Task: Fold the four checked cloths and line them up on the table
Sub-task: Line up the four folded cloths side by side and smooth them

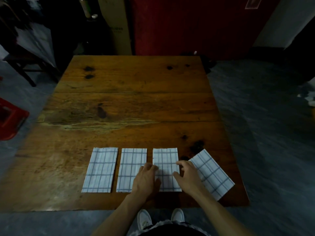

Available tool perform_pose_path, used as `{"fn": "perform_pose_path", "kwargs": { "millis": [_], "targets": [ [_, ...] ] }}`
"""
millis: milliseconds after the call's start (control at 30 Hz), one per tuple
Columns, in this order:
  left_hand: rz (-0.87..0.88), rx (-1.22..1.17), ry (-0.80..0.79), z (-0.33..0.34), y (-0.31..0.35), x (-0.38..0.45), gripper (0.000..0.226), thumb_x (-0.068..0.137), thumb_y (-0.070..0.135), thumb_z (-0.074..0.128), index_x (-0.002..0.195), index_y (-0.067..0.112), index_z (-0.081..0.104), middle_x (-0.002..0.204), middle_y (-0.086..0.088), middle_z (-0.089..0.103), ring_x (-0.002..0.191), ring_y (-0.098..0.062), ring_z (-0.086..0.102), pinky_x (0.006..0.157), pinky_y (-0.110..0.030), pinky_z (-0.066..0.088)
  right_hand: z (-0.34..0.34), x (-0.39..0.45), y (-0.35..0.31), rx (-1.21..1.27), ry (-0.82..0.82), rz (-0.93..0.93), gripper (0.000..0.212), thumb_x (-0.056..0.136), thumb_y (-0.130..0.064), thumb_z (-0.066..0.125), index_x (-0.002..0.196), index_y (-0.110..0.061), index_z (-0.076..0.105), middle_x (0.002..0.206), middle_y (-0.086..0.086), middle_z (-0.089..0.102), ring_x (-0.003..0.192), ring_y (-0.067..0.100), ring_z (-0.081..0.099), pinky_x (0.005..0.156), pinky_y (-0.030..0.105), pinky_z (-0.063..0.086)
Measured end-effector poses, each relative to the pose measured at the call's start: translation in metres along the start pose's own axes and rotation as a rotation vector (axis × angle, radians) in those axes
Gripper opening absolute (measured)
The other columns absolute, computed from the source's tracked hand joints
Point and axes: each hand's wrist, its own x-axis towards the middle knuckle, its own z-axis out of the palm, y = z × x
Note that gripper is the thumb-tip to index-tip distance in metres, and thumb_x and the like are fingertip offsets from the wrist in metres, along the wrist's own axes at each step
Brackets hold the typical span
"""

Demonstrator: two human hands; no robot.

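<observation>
Cloths, four of them, lay folded into long narrow rectangles near the front edge of the wooden table (136, 103). All were white with thin blue check lines and looked flat and crisp-edged. The first cloth (100, 170), second cloth (130, 167) and third cloth (167, 169) sat side by side with small gaps between them, their long axes running away from the person toward the far edge. The fourth cloth (212, 173), at the right end, lay askew, its long axis slanting from far left to near right, its near corner close to the table's edge.

The left hand (146, 180) rested open, palm down, across the gap between the second and third cloths. The right hand (186, 175) hovered with fingers spread and curled over the third cloth's right edge, gripping nothing visible. The tabletop was worn brown planks with dark knots.
</observation>
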Motion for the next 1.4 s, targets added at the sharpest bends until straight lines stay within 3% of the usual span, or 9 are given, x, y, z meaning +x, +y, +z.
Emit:
{"fn": "perform_pose_path", "kwargs": {
  "millis": [233, 533, 900, 1133, 1400],
  "targets": [
    [0.094, -0.058, 0.022, 0.002, 0.006, 0.004, 0.05, 0.093, 0.039, 0.059, 0.139, 0.03, 0.044, 0.147, 0.003, 0.038, 0.134, -0.015, 0.036, 0.107, -0.033, 0.042, -0.023, -0.009, -0.001, -0.035, 0.096, 0.015, 0.041, 0.095, -0.03, 0.059, 0.135, -0.027, 0.049, 0.132, -0.009, 0.044, 0.123, 0.008, 0.044, 0.097, 0.023, 0.039],
    [0.256, -0.06, -0.061, 0.022, 0.063, 0.009, 0.05, 0.096, 0.036, 0.056, 0.143, 0.027, 0.043, 0.149, 0.001, 0.039, 0.136, -0.019, 0.035, 0.106, -0.034, 0.042, -0.07, -0.033, 0.043, -0.056, 0.212, 0.076, 0.04, 0.093, -0.026, 0.062, 0.132, -0.023, 0.052, 0.132, -0.002, 0.049, 0.122, 0.014, 0.046, 0.102, 0.031, 0.043],
    [0.034, -0.008, -0.073, 0.046, 0.136, 0.013, 0.049, 0.095, 0.036, 0.055, 0.142, 0.03, 0.041, 0.144, 0.0, 0.043, 0.128, -0.019, 0.041, 0.104, -0.034, 0.043, -0.116, -0.011, 0.102, -0.208, 0.104, -0.006, 0.045, 0.094, -0.036, 0.059, 0.136, -0.027, 0.047, 0.136, -0.002, 0.046, 0.123, 0.017, 0.044, 0.106, 0.036, 0.04],
    [-0.131, 0.029, -0.134, 0.054, 0.164, 0.018, 0.051, 0.094, 0.037, 0.054, 0.142, 0.032, 0.038, 0.143, -0.003, 0.042, 0.129, -0.022, 0.04, 0.104, -0.039, 0.042, -0.139, 0.004, 0.114, -0.276, -0.075, -0.02, 0.047, 0.094, -0.042, 0.052, 0.139, -0.03, 0.041, 0.141, -0.002, 0.04, 0.128, 0.019, 0.039, 0.107, 0.039, 0.033],
    [-0.152, 0.061, -0.068, 0.071, 0.165, 0.005, 0.046, 0.091, 0.041, 0.055, 0.135, 0.037, 0.043, 0.143, 0.004, 0.039, 0.128, -0.019, 0.039, 0.1, -0.035, 0.044, -0.133, 0.004, 0.115, -0.267, -0.109, 0.007, 0.05, 0.094, -0.041, 0.054, 0.139, -0.026, 0.039, 0.141, 0.0, 0.042, 0.128, 0.02, 0.04, 0.106, 0.037, 0.037]
  ]
}}
